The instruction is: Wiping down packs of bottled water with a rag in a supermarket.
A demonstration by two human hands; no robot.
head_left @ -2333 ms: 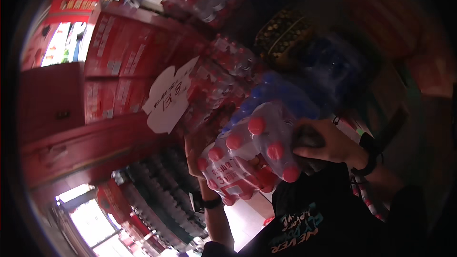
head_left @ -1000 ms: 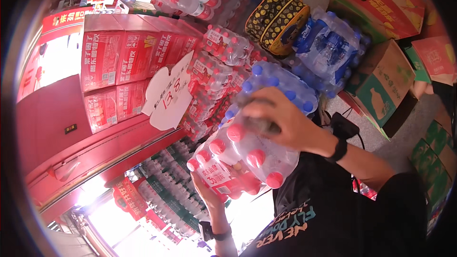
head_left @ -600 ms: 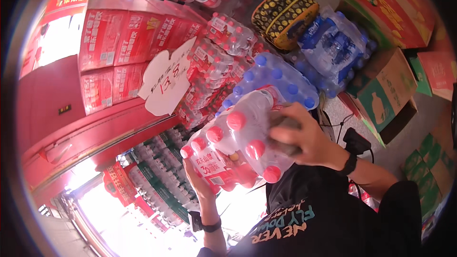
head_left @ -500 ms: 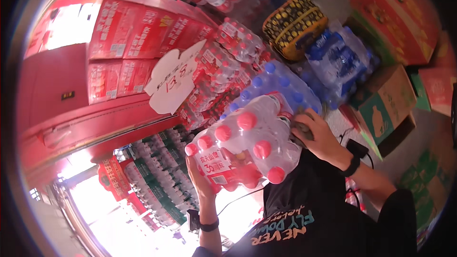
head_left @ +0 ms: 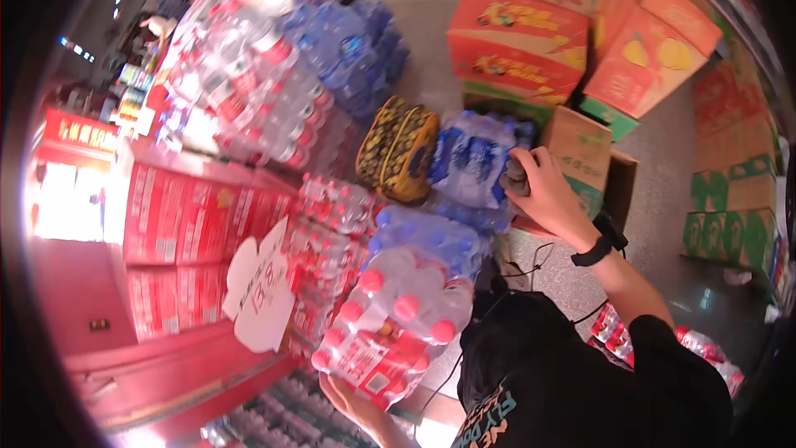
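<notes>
Pack (head_left: 390, 328) lay nearside of bag (head_left: 398, 149), long axis unclear. Left hand (head_left: 344, 398) was nearer, at pack's low edge; couldn't tell finger spread. Right hand (head_left: 543, 191), right of bag, clutched wad (head_left: 516, 177).

R fingers (head_left: 543, 168) curled, fwd; L fingers (head_left: 335, 390) lower.
</notes>
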